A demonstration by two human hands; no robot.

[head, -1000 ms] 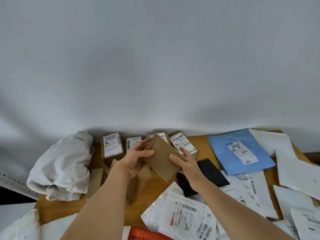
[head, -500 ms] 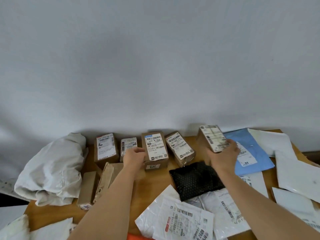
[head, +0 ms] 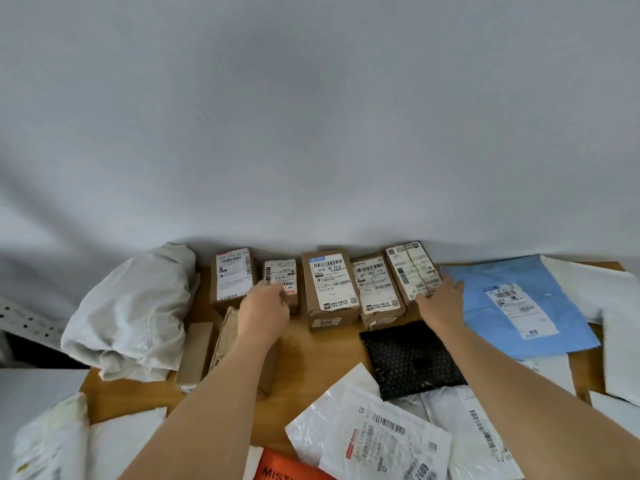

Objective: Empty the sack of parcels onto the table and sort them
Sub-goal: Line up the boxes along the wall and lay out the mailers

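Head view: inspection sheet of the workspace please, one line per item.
Surface: wooden table against a pale wall, largely covered.
Job's things: five labelled cardboard boxes in a row along the wall; crumpled white sack at the far left.
Clutter: black bubble mailer, blue mailer, white poly mailers, orange mailer, unlabelled brown boxes lying loose.
Hands: left hand rests on the second box from the left, grip hidden; right hand lies with straight fingers against the rightmost box.
Cables: nothing seen.
Surroundings: perforated metal strip at the left edge.
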